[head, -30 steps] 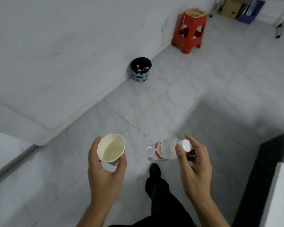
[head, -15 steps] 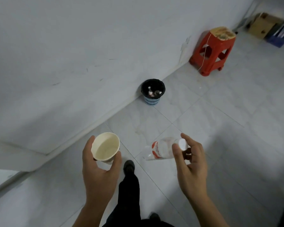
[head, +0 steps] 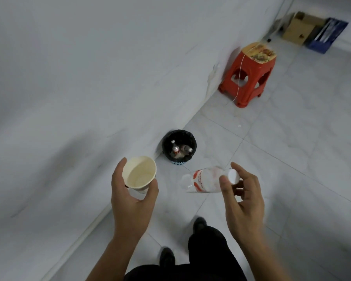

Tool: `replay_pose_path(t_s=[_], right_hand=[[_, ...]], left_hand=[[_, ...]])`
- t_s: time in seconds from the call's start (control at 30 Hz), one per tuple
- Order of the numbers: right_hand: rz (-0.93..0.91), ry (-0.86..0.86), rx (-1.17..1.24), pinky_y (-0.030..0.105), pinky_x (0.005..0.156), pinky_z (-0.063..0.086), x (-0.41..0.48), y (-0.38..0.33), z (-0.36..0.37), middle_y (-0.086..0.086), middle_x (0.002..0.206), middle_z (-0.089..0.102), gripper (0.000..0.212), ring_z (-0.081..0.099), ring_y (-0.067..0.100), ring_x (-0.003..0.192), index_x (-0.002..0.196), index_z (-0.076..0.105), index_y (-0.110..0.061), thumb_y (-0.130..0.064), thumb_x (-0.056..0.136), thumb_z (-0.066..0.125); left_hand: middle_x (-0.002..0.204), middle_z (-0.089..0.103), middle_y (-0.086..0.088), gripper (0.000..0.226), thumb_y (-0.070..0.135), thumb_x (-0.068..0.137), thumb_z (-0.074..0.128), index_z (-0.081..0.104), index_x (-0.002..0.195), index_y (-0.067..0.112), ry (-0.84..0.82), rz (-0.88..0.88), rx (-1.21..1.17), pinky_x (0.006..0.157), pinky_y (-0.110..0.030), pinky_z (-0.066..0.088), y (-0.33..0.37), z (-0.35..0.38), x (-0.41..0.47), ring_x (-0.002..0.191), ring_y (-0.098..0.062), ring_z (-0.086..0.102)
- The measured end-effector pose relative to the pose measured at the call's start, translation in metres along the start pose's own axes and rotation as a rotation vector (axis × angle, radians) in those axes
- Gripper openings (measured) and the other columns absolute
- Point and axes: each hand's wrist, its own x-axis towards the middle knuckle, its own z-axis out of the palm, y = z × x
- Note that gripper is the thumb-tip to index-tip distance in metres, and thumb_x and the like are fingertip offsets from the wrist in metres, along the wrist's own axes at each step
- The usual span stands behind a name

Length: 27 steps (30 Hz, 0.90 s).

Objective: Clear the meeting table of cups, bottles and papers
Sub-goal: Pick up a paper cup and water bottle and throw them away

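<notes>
Closing on waste bin (head: 179, 147) by wall; bin sits larger and nearer frame centre than a second ago, bottles already inside. Left hand (head: 132, 196) wraps paper cup (head: 139, 174), upright, looks empty. Right hand (head: 242, 201) pinches capped end of plastic bottle (head: 203, 180), held sideways, base toward bin. Red stool (head: 249, 74) further along wall. Judgement: carry nearly over, drop-off next; meeting table out of view.

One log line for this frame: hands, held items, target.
left hand: holds paper cup | right hand: holds capped plastic bottle, sideways | target: bin ahead by wall, bottles inside | nothing dropped yet
</notes>
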Motion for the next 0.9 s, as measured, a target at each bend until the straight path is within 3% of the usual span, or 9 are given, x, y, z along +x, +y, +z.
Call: replay_pose_path(t_s=[0.17,0.37,0.53,0.63,0.77,0.9], right_hand=[[0.073,-0.015,-0.008,0.010,0.070,0.048,0.143,0.033,0.050,-0.021,0.114,0.054,0.029,0.060,0.005,0.089,0.119,0.053,-0.050,-0.048,0.091,0.061],[0.140,-0.086,-0.053,0.013,0.071,0.049,0.306,0.077,0.100,-0.019,0.113,0.055,0.033,0.060,0.006,0.088,0.125,0.056,-0.039,-0.040,0.092,0.060],[0.212,-0.151,-0.112,0.015,0.071,0.050,0.382,0.117,0.139,-0.017,0.112,0.054,0.035,0.061,0.007,0.086,0.128,0.059,-0.030,-0.037,0.093,0.061],[0.271,-0.166,-0.156,0.022,0.071,0.052,0.407,0.167,0.167,-0.022,0.115,0.052,0.035,0.060,0.007,0.087,0.128,0.058,-0.027,-0.039,0.094,0.059],[0.404,-0.142,-0.203,0.026,0.072,0.055,0.430,0.270,0.218,-0.023,0.116,0.050,0.028,0.060,0.003,0.091,0.121,0.052,-0.034,-0.037,0.095,0.060],[0.571,-0.095,-0.179,0.019,0.076,0.054,0.450,0.399,0.281,-0.007,0.127,0.054,0.027,0.061,0.003,0.096,0.122,0.050,-0.032,-0.033,0.097,0.060]], left_hand=[[0.135,0.045,0.014,0.081,0.013,0.076,0.082,0.039,0.143,0.022,-0.023,-0.046,0.054,0.089,0.000,0.033,-0.012,0.093,0.121,0.119,-0.002,0.045],[0.128,0.045,0.010,0.080,0.009,0.072,0.083,0.040,0.139,0.021,-0.027,-0.136,0.128,0.084,0.002,0.033,-0.012,0.192,0.239,0.112,-0.002,0.045],[0.131,0.043,0.009,0.080,0.021,0.071,0.081,0.039,0.139,0.021,-0.080,-0.218,0.169,0.094,-0.001,0.033,-0.049,0.253,0.306,0.117,-0.003,0.045],[0.128,0.038,0.010,0.080,0.024,0.069,0.079,0.038,0.138,0.020,-0.138,-0.284,0.216,0.097,-0.010,0.034,-0.105,0.295,0.331,0.118,-0.007,0.045],[0.128,0.036,0.002,0.080,0.009,0.071,0.083,0.039,0.138,0.015,-0.244,-0.427,0.298,0.089,0.001,0.030,-0.226,0.364,0.351,0.116,-0.009,0.042],[0.133,0.042,-0.009,0.080,0.012,0.072,0.082,0.040,0.140,0.011,-0.378,-0.486,0.386,0.090,-0.025,0.043,-0.373,0.437,0.363,0.118,-0.018,0.045]])
